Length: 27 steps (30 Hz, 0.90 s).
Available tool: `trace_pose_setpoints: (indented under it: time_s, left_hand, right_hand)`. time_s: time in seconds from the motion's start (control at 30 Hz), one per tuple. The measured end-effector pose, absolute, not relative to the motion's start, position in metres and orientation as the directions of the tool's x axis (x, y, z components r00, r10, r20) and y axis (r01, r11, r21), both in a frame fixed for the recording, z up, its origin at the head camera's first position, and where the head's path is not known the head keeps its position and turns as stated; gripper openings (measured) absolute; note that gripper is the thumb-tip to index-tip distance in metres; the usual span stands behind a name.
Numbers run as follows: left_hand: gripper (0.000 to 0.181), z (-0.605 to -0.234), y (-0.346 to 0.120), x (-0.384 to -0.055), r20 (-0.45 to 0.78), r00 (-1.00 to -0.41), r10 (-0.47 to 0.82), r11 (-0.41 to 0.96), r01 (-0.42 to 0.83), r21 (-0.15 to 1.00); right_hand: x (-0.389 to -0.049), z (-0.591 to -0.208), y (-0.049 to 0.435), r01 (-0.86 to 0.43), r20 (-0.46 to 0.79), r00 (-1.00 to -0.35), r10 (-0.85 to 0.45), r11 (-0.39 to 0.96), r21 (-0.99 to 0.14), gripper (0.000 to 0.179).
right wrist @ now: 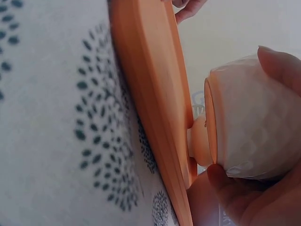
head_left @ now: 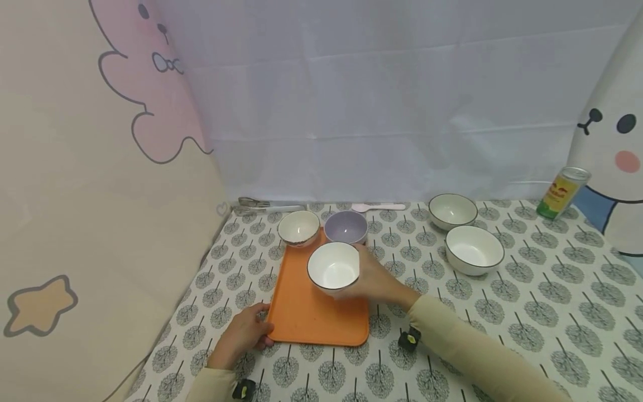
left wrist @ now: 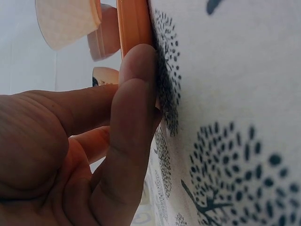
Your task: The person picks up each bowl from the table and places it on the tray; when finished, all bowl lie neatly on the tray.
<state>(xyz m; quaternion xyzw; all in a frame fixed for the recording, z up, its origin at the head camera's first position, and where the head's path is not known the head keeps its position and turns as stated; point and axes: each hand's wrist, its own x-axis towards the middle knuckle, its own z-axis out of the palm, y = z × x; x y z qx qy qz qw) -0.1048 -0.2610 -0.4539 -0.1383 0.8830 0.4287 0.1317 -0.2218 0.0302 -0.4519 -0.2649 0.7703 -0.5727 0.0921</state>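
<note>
My left hand (head_left: 246, 328) pinches the near left edge of an orange tray (head_left: 301, 321), with its fingertips at the rim in the left wrist view. My right hand (head_left: 369, 276) grips a white bowl (head_left: 334, 268) with a thin dark rim by its right side. That bowl is upright over the middle of the tray; in the right wrist view its dimpled side (right wrist: 258, 117) shows, with a gap between its base and the tray. Behind it, at the tray's far end, are a white bowl (head_left: 298, 228) on the left and a purple bowl (head_left: 346, 227) on the right.
Two white bowls with dark rims stand to the right, one farther back (head_left: 453, 211) and one nearer (head_left: 474, 249). A pink spoon (head_left: 379, 207) and a whisk (head_left: 253, 202) lie along the back edge. A yellow and green can (head_left: 561, 192) stands at the far right.
</note>
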Motion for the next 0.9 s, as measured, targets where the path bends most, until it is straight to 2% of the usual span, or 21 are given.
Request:
trace_pose_setpoints:
  time_s: [0.57,0.7,0.9]
  left_hand:
    - [0.053,-0.455,-0.263,-0.105,-0.332,-0.935,-0.125,0.613,-0.336,0.715]
    - [0.052,-0.456,-0.263,-0.105,-0.329,-0.937,-0.118,0.619,-0.328,0.714]
    - [0.051,-0.457,-0.263,-0.107,-0.339,-0.934,-0.11,0.619,-0.331,0.712]
  right_hand:
    - [-0.231,-0.465,0.02,-0.324,0.171,-0.788,-0.592,0.163,-0.932,0.106]
    - [-0.234,-0.469,0.019,-0.337,0.169,-0.772,-0.612,0.169,-0.926,0.105]
    - [-0.238,-0.474,0.017,-0.353,0.148,-0.782,-0.606,0.235,-0.906,0.111]
